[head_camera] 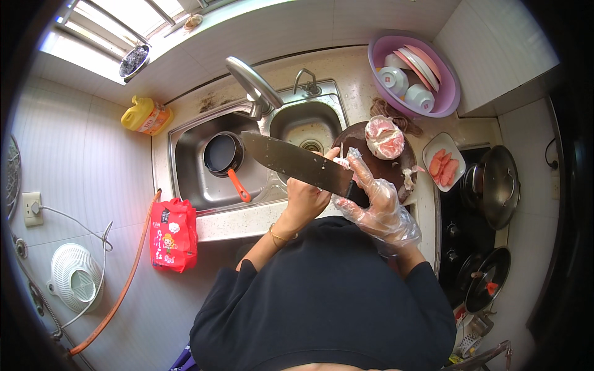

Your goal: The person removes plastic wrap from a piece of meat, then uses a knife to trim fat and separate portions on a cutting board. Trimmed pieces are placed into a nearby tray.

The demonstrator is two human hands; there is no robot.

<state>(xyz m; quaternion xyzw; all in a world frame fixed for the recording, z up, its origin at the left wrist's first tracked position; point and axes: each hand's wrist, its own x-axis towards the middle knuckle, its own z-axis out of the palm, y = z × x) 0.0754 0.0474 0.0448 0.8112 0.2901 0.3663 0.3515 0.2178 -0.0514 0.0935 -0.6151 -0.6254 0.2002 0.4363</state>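
Observation:
My right hand [383, 206], in a clear plastic glove, grips the black handle of a wide-bladed kitchen knife [297, 164]. The blade reaches up and left over the sinks, crossing in front of my bare left hand [308, 192]. Beyond the blade, my left fingertips hold a pink and white piece of pomelo [342, 162], mostly hidden by knife and glove. A peeled pomelo [385, 137], with its pink flesh partly exposed, rests on a dark round cutting board [355, 134]. Scraps of white membrane [408, 178] lie at the board's right edge.
A white dish [429, 155] to the right holds pink pomelo flesh. Behind it stands a purple basin [452, 95] of bowls. An orange-handled pan [222, 150] sits in the left sink, below the faucet [257, 86]. Far right is a stove with a lidded pan [499, 185].

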